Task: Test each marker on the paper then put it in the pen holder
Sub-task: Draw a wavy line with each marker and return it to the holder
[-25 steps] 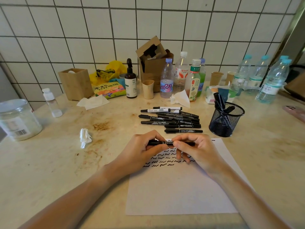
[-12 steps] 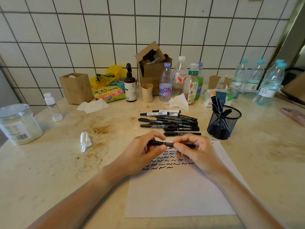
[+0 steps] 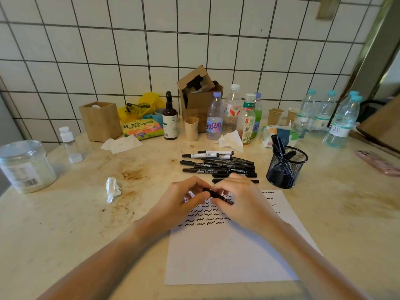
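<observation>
Marker (image 3: 218, 195) (black) between both hands

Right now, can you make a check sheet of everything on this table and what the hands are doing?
Surface: beige table, brown stains left of centre.
Job's things: white paper with rows of black squiggles; marker held over it; pile of black markers behind; mesh pen holder to the right, holding several markers.
Clutter: crumpled tissue, plastic jar, wooden box, spray bottle, cardboard box, drink bottles, water bottles, pink phone.
Hands: left hand and right hand both pinch the marker.
Cables: nothing seen.
Surroundings: white tiled wall.
</observation>
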